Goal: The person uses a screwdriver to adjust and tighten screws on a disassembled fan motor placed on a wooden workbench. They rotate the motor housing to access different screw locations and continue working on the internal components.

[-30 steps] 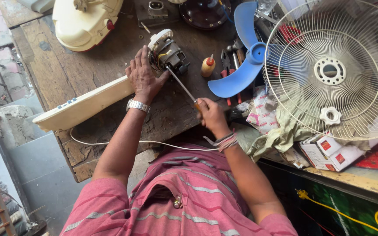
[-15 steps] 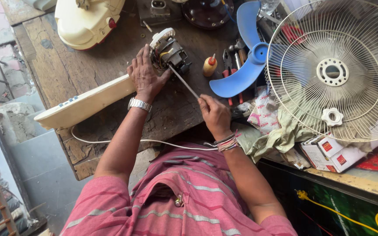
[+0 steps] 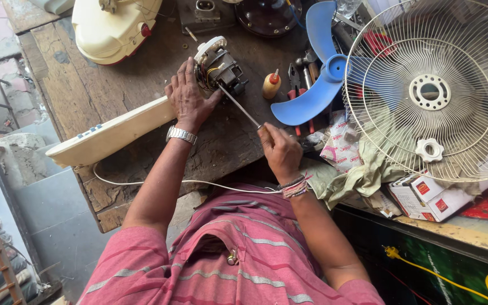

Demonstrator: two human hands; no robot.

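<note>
Left hand (image 3: 187, 96) is clamped around the fan motor (image 3: 218, 66), which sits at the top end of the cream stand (image 3: 108, 135) lying flat on the wooden surface (image 3: 86, 85). Right hand (image 3: 280, 151) is closed on a screwdriver (image 3: 239, 106), its tip at the motor's lower side. Compared with a second ago: motor slightly turned under the left hand, the shaft angle now steeper, and the tip remains at the housing. Judgement: work on the motor fastening is ongoing. Small glue bottle (image 3: 271, 85), blue blade (image 3: 317, 68) and wire guard (image 3: 430, 90) lie to the right, untouched.
</note>
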